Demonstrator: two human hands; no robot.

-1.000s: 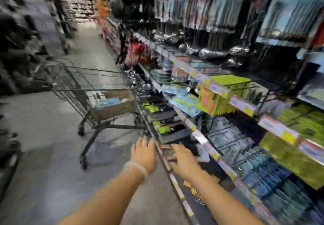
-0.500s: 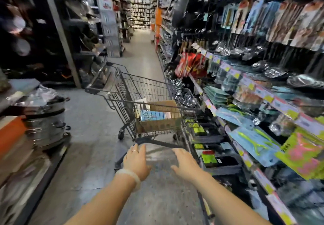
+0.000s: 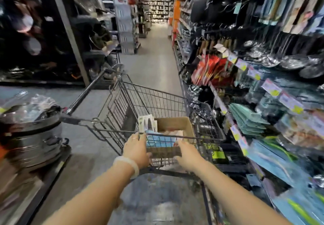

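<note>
Wire cart (image 3: pixel 157 102) stands in the aisle, close beside the right-hand shelves (image 3: pixel 235 134). Both arms stretch forward, left hand (image 3: pixel 136 149) and right hand (image 3: pixel 188 154) pressed straight-fingered against its near end, clasping nothing.

Box (image 3: pixel 175 125) in cart (image 3: pixel 154 100), shelves (image 3: pixel 254 77) right

Wire shopping cart (image 3: pixel 154 100), standing upright
Dark metal basket, close beside the shelves (image 3: pixel 235 133), holding an open cardboard box (image 3: pixel 175 124).
</note>
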